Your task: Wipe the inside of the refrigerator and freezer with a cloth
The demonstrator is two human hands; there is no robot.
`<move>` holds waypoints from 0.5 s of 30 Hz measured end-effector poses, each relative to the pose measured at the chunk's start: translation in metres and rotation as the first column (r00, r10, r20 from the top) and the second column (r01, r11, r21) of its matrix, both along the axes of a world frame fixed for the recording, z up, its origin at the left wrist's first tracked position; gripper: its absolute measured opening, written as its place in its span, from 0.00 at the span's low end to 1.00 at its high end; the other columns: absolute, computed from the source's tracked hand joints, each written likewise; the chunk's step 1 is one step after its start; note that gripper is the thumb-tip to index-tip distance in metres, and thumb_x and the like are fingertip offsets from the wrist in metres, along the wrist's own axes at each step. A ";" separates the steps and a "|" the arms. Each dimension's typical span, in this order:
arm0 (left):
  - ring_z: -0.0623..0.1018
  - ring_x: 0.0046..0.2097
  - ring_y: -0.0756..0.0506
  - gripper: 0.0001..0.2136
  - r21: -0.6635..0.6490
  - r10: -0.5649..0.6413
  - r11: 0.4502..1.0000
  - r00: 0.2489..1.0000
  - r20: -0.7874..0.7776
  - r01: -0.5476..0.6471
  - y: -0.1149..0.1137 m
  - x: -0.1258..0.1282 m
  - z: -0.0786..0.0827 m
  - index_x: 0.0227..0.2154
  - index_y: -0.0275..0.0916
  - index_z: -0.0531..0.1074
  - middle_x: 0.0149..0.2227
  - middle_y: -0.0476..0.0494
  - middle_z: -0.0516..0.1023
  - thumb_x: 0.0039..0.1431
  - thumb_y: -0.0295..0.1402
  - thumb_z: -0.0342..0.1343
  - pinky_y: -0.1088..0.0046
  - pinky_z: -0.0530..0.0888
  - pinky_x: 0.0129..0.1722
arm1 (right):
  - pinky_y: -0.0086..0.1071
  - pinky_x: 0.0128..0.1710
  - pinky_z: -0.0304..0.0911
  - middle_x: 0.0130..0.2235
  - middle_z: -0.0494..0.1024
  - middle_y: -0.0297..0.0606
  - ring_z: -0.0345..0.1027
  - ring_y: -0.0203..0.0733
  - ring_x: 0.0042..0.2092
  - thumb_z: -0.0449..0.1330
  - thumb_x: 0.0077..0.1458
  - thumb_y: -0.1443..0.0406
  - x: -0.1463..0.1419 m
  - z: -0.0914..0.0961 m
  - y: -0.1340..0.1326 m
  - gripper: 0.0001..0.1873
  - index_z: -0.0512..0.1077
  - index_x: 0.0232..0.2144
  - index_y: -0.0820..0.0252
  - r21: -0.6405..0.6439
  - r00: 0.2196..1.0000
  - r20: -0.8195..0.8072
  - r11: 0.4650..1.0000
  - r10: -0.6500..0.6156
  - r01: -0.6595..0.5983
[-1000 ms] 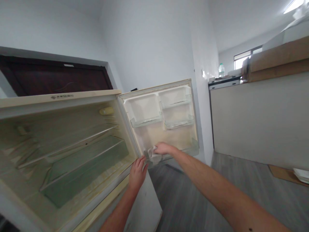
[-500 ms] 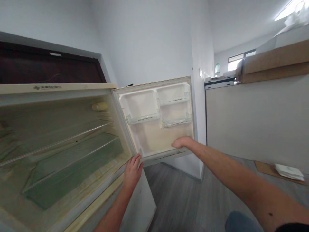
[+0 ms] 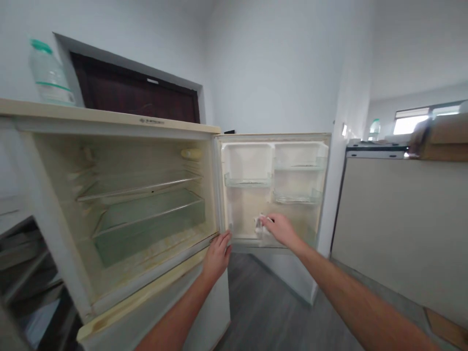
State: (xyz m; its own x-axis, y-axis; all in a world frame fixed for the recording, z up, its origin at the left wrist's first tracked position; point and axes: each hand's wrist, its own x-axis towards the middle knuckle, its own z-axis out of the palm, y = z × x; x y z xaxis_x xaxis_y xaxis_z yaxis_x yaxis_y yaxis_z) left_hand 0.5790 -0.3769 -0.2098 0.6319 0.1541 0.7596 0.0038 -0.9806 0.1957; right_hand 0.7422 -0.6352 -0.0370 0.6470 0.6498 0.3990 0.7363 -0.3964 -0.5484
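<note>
A cream refrigerator (image 3: 146,126) stands in front of me, its door (image 3: 248,209) swung wide to the right. My right hand (image 3: 283,230) pinches a crumpled white cloth (image 3: 259,225) against the lower inside of the door, above the bottom rail. Whether it is paper or fabric is not clear. At the door's lower hinge-side corner, my left hand (image 3: 217,251) has its fingers over the edge, the thumb lower down. Clear door racks (image 3: 248,183) sit above my right hand. Inside the cabinet are a glass shelf (image 3: 142,187) and a greenish clear drawer (image 3: 153,224), with yellowish stains on the floor.
A green-capped plastic bottle (image 3: 51,73) stands on top of the refrigerator. Dark shelving (image 3: 32,287) holds items at the left. To the right are a pale partition (image 3: 395,219) and a cardboard box (image 3: 448,139). Grey flooring (image 3: 270,302) lies below the door.
The view has swung left, bringing in the bottle and the shelving. My right hand has moved towards the hinge side along the door, and the white cloth now shows. My left hand stays at the corner.
</note>
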 end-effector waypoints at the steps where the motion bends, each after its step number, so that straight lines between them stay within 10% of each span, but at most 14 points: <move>1: 0.81 0.69 0.33 0.23 -0.029 -0.018 0.999 1.000 -0.015 0.018 -0.002 -0.004 0.002 0.71 0.45 0.71 0.72 0.35 0.79 0.78 0.29 0.55 0.42 0.82 0.71 | 0.34 0.38 0.61 0.35 0.88 0.43 0.79 0.47 0.39 0.55 0.77 0.52 -0.013 0.009 0.014 0.28 0.87 0.36 0.61 0.045 1.000 0.016 0.999 0.004 -0.004; 8: 0.69 0.80 0.34 0.34 -0.309 -0.093 0.948 0.995 -0.042 0.075 -0.035 -0.056 -0.014 0.78 0.51 0.62 0.81 0.34 0.65 0.72 0.24 0.54 0.37 0.74 0.78 | 0.41 0.59 0.69 0.50 0.87 0.48 0.78 0.53 0.54 0.52 0.82 0.51 -0.072 0.135 0.113 0.25 0.85 0.47 0.57 0.315 0.799 0.601 0.924 -0.017 -0.217; 12: 0.71 0.79 0.35 0.31 -0.409 -0.135 0.910 0.980 -0.144 0.065 -0.051 -0.101 -0.076 0.72 0.53 0.70 0.80 0.38 0.68 0.69 0.23 0.55 0.42 0.75 0.78 | 0.50 0.69 0.64 0.56 0.84 0.55 0.71 0.57 0.63 0.55 0.80 0.53 -0.067 0.207 0.173 0.22 0.82 0.55 0.62 0.220 0.560 0.828 0.930 -0.020 -0.293; 15: 0.76 0.76 0.36 0.33 -0.391 -0.168 0.920 0.929 -0.331 0.028 -0.039 -0.148 -0.147 0.67 0.56 0.76 0.78 0.41 0.72 0.62 0.21 0.59 0.51 0.78 0.76 | 0.61 0.75 0.56 0.57 0.83 0.58 0.66 0.62 0.67 0.58 0.78 0.56 -0.051 0.221 0.205 0.22 0.81 0.57 0.67 0.104 0.481 0.877 0.967 0.021 -0.232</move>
